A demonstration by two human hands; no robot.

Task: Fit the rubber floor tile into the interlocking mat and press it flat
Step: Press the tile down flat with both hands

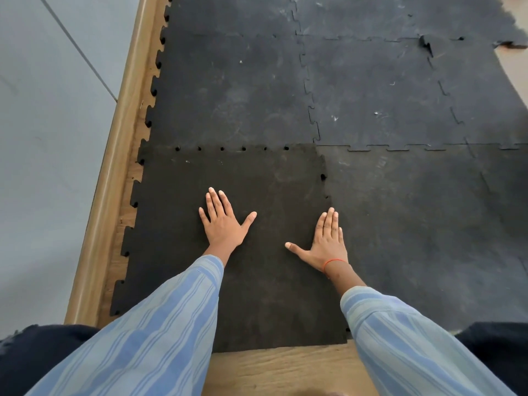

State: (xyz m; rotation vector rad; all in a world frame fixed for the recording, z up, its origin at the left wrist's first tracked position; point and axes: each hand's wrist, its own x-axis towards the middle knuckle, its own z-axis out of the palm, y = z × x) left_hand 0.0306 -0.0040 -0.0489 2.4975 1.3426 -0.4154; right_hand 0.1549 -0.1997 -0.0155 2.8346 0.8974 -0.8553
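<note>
A dark rubber floor tile (257, 172) lies at the near left corner of the black interlocking mat (371, 95). Its far edge meets the neighbouring tile, with small round gaps showing along that seam. Its right edge runs beside a greyer tile (414, 224), with a small gap near the far end of that seam. My left hand (224, 221) lies palm down, fingers spread, on the tile's middle. My right hand (325, 241), an orange thread at its wrist, lies flat on the tile's right edge, over the seam. Neither hand holds anything.
A wooden skirting board (114, 178) runs along the mat's left side below a grey wall (43, 152). Bare wooden floor (274, 367) shows at the tile's near edge. Far right, one tile corner (425, 45) is lifted and torn. My dark-clothed knees sit at both lower corners.
</note>
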